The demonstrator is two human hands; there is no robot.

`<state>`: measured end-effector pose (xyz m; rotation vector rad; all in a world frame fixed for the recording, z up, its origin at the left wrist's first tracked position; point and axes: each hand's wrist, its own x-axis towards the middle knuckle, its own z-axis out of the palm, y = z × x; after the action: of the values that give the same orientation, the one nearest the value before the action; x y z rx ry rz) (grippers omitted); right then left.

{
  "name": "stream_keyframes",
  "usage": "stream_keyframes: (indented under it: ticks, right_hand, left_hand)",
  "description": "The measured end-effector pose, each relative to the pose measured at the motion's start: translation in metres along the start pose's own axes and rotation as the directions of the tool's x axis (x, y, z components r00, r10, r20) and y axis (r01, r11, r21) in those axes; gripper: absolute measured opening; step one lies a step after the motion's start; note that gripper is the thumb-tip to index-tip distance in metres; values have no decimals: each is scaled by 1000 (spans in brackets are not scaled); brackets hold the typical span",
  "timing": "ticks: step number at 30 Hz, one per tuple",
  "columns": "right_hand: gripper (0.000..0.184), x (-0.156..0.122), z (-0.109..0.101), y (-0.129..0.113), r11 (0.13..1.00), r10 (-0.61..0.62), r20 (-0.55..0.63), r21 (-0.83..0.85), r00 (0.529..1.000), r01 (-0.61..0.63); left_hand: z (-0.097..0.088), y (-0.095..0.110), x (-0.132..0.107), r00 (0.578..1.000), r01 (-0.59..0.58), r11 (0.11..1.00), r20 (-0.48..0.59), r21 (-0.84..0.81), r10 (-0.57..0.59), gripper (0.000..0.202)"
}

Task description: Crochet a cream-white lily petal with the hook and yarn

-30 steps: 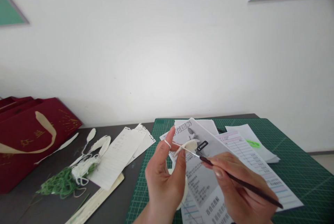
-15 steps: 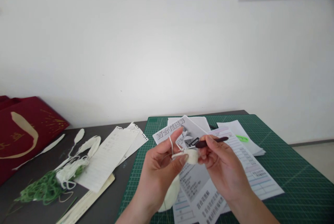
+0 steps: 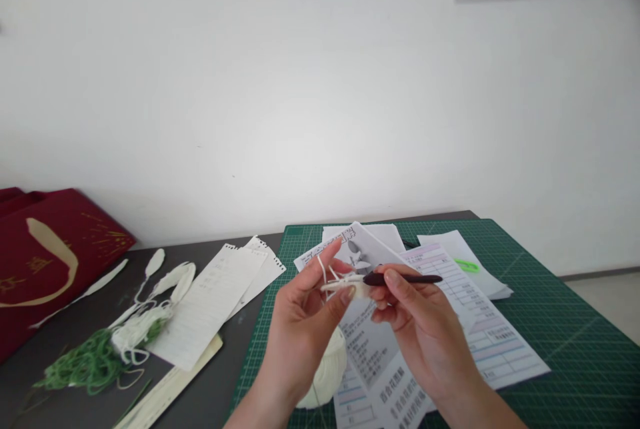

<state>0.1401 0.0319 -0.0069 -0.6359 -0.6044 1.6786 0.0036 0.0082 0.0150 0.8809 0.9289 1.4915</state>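
Note:
My left hand (image 3: 303, 329) pinches a small piece of white crochet work (image 3: 361, 290) between thumb and fingers. White yarn (image 3: 323, 270) loops over its raised index finger. In my right hand (image 3: 425, 329) is a crochet hook (image 3: 410, 278) with a dark handle, gripped like a pen and lying almost level. Its tip points left into the white loops at the top of the piece; the hook end itself is hidden among the yarn. A ball of white yarn (image 3: 327, 372) sits below, partly behind my left hand and wrist.
Printed sheets (image 3: 510, 342) lie under my hands on a green cutting mat (image 3: 565, 322). A bright green clip-like piece (image 3: 467, 265) rests at right. To the left are lined notes (image 3: 210, 302), green yarn (image 3: 85, 362), white crocheted pieces (image 3: 173, 279) and a dark red bag (image 3: 45, 262).
The hook has moved left and levelled out, its tip now in the loops. My left index finger has bent lower, and more of the yarn ball shows.

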Motion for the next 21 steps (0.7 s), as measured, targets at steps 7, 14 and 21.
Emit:
stream_keyframes:
  ticks: [7,14,21]
  right_hand:
    - [14,-1,-1,2,994,-92,-33,-63,995,90]
    - [14,-3,-2,-1,966,-196,-16,-175,980,190]
    - [16,2,0,-5,1000,-31,24,1,999,31]
  left_hand:
    - [1,1,-4,997,-9,996,-71,85,15,45]
    - [3,5,-4,991,-8,996,-132,94,20,29]
    - [8,10,-4,985,149,986,-82,-71,-155,58]
